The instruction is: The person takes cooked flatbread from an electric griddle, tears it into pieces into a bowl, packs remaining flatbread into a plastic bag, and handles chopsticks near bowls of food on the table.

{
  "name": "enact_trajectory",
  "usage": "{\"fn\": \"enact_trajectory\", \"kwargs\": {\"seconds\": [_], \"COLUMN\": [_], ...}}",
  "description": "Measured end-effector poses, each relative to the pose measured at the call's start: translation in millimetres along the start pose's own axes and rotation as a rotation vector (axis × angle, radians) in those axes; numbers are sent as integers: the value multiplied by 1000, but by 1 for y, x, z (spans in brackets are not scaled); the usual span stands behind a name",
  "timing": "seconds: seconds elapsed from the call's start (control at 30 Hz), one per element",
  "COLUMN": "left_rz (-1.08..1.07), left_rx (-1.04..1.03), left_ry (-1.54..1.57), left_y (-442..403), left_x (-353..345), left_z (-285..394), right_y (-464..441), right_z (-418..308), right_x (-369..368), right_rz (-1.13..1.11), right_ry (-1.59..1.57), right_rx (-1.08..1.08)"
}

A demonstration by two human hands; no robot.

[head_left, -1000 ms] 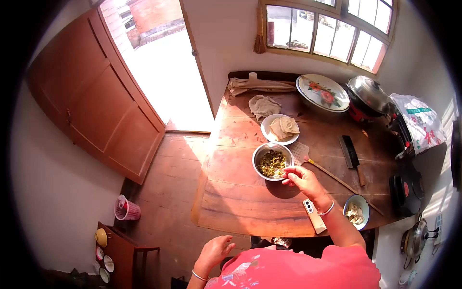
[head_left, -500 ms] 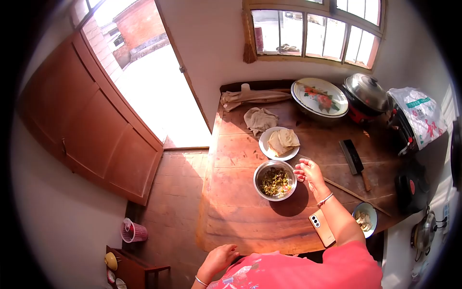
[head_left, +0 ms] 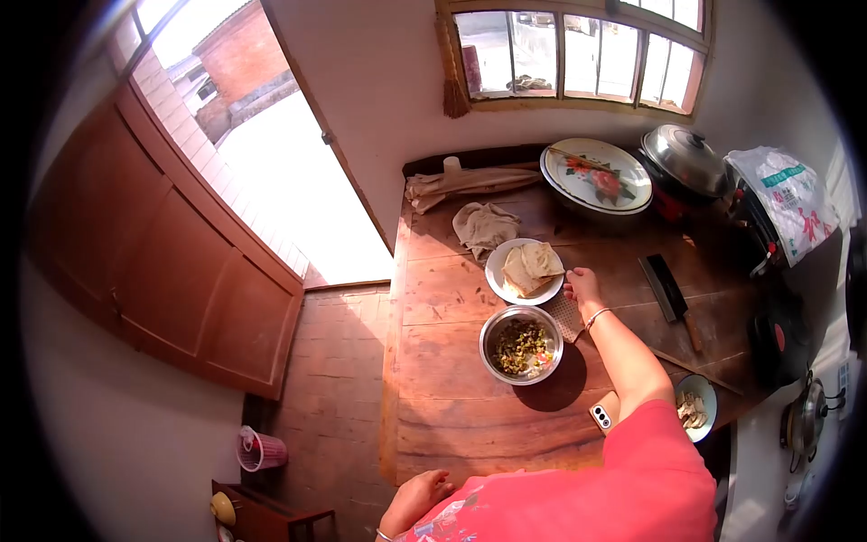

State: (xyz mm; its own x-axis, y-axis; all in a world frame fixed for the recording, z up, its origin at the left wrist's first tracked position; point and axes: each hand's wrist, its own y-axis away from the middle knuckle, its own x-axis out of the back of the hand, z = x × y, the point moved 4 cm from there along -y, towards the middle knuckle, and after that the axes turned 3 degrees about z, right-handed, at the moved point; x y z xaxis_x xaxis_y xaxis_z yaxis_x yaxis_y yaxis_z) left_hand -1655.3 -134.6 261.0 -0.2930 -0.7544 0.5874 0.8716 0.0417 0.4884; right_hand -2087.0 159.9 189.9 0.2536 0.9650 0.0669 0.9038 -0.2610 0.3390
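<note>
At the right rim of a white plate [head_left: 494, 285] is my right hand [head_left: 584, 287], fingers closed on the edge. Folded flatbread [head_left: 531, 268] lies on that plate. Just in front stands a steel bowl [head_left: 488, 366] holding a chopped, green-and-yellow mixture [head_left: 522, 348]. A patterned brown mat or strainer-like piece [head_left: 567, 316] shows partly beneath my right wrist, beside the bowl. My left hand [head_left: 420, 499] hangs low by the table's front edge, close to my body, with loosely bent fingers and nothing visible in it.
On the wooden table [head_left: 452, 406] are a cleaver [head_left: 666, 289], a wooden rod [head_left: 686, 366], a phone [head_left: 603, 414], a small bowl [head_left: 709, 402], a cloth [head_left: 486, 228], a floral lidded basin [head_left: 601, 176] and an electric pot [head_left: 684, 163]. An open door [head_left: 172, 262] is at left.
My right hand has moved from above the right side of the steel bowl to the rim of the flatbread plate. My left hand stays low, and the view has shifted slightly.
</note>
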Motion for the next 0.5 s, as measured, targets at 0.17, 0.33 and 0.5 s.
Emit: {"fn": "enact_trajectory", "kwargs": {"seconds": [0.17,0.33,0.5], "left_rz": [47,34,84], "left_rx": [-75,-21,-39], "left_ry": [15,38,115], "left_y": [-4,-4,-3], "left_x": [-8,-14,-21], "left_z": [2,7,2], "right_y": [-30,-50,-51], "right_z": [3,7,5], "right_x": [-9,-19,-23], "right_rz": [-24,10,47], "right_ry": [47,211,406], "right_rx": [57,27,77]}}
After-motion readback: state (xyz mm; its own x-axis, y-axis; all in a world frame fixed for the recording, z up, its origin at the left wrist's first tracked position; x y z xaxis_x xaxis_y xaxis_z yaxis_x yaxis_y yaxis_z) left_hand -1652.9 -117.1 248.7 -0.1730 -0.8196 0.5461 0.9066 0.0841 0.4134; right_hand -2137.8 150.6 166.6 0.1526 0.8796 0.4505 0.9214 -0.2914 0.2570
